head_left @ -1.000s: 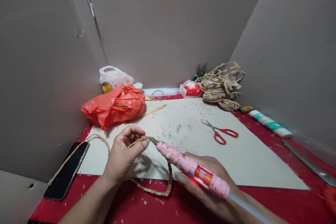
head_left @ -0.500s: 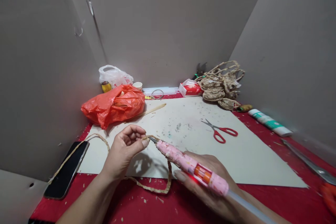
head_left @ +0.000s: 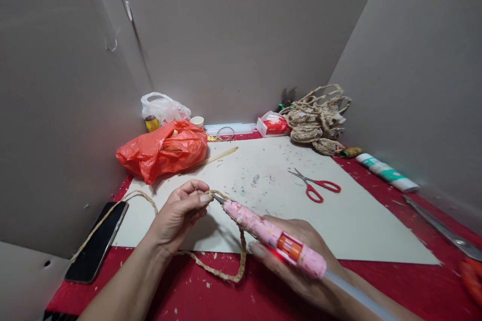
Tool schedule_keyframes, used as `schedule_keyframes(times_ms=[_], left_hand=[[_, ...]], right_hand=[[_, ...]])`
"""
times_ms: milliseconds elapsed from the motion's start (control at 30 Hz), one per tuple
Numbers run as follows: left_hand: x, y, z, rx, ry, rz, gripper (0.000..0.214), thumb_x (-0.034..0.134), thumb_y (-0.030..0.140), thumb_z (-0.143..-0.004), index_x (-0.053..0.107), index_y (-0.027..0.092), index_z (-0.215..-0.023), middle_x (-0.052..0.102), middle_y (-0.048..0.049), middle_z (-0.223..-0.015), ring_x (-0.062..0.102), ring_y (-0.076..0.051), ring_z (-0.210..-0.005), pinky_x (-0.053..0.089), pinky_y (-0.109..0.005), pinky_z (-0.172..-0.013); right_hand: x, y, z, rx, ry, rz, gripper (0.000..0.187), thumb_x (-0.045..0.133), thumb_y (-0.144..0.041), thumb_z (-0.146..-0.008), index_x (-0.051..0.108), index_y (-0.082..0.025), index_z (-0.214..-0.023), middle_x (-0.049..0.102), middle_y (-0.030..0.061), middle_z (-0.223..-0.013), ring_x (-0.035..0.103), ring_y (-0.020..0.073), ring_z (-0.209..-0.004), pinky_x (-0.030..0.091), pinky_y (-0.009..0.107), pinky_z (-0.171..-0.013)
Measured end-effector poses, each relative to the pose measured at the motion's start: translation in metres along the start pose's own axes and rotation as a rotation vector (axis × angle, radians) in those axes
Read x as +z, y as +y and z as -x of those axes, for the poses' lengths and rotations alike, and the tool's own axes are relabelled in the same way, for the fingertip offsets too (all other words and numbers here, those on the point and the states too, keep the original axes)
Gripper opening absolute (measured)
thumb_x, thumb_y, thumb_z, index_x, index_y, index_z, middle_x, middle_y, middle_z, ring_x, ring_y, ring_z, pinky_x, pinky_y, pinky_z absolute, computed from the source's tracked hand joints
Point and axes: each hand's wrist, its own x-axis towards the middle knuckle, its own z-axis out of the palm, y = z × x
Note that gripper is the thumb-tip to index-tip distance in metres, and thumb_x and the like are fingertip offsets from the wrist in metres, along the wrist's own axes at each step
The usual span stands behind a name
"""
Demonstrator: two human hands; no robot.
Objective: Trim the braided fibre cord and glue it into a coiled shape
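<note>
My left hand [head_left: 181, 213] is closed, pinching the end of a twisted straw cord [head_left: 241, 266] between thumb and fingertips. The cord loops down below my hands, and a further length runs left across a dark phone. In my right hand [head_left: 297, 256] is a pink hot glue gun [head_left: 259, 228], a clear glue stick coming out of its back and a red light glowing on its underside. Its metal nozzle meets the cord just at my left fingertips. Most of my right fingers are hidden behind the gun.
White board [head_left: 357, 230] covers the red cloth. Red-handled scissors [head_left: 314, 185] lie on it, right of centre. Behind stand an orange plastic bag [head_left: 161, 150], a tissue pack [head_left: 273, 124] and a heap of braided cord [head_left: 316, 123]. Large shears [head_left: 448, 233] lie far right; the phone [head_left: 96, 243] far left.
My left hand has rolled slightly, its thumb now higher over the cord, with the other fingers curled beneath. The glue gun has stayed nearly still at the cord.
</note>
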Motion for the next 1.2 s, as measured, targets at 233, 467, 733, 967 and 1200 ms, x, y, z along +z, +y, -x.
schedule_keyframes(times_ms=[233,467,733,967,1200], left_hand=[[-0.001,0.0022,0.0014,-0.005,-0.019,0.007,0.017,0.075,0.018,-0.067,0.06,0.014,-0.075,0.056,0.0015,-0.065,0.042,-0.005,-0.052,0.032,-0.017,-0.051],[-0.0027,0.0042,-0.0006,-0.001,-0.053,-0.003,0.018,0.075,0.015,-0.066,0.061,0.013,-0.077,0.057,0.0015,-0.065,0.04,-0.004,-0.052,0.03,-0.017,-0.05],[0.001,0.0069,0.0014,-0.026,0.039,0.016,0.019,0.076,0.015,-0.064,0.061,0.014,-0.075,0.059,0.0001,-0.068,0.047,-0.006,-0.055,0.035,-0.017,-0.052],[-0.0004,0.0018,-0.0007,-0.005,-0.016,0.051,0.014,0.072,0.014,-0.068,0.059,0.014,-0.074,0.056,0.002,-0.064,0.044,-0.005,-0.051,0.035,-0.016,-0.05],[0.0013,0.0023,0.0015,-0.009,0.019,0.028,0.016,0.071,0.021,-0.071,0.058,0.014,-0.074,0.056,0.0012,-0.066,0.047,-0.006,-0.054,0.039,-0.018,-0.053]], right_hand=[[-0.0014,-0.0001,-0.0013,0.043,-0.052,-0.069,0.021,0.051,-0.028,-0.09,0.069,-0.02,-0.098,0.067,0.0045,-0.068,0.069,0.0185,-0.067,0.055,0.024,-0.058],[-0.002,-0.0001,0.0009,0.051,-0.056,-0.029,0.021,0.052,-0.03,-0.09,0.069,-0.021,-0.098,0.066,0.0044,-0.07,0.067,0.0188,-0.069,0.053,0.023,-0.059],[-0.002,-0.0028,-0.0037,-0.008,-0.07,0.048,0.021,0.049,-0.029,-0.092,0.066,-0.017,-0.092,0.058,0.0027,-0.066,0.057,0.0136,-0.061,0.047,0.023,-0.059],[0.0011,0.0005,-0.0025,-0.029,-0.059,0.042,0.02,0.047,-0.029,-0.092,0.064,-0.017,-0.09,0.053,0.001,-0.062,0.05,0.0129,-0.056,0.042,0.025,-0.054],[0.0001,0.0016,-0.0009,0.008,-0.076,0.046,0.024,0.046,-0.031,-0.094,0.065,-0.017,-0.096,0.056,0.0019,-0.064,0.054,0.0132,-0.056,0.045,0.024,-0.056]])
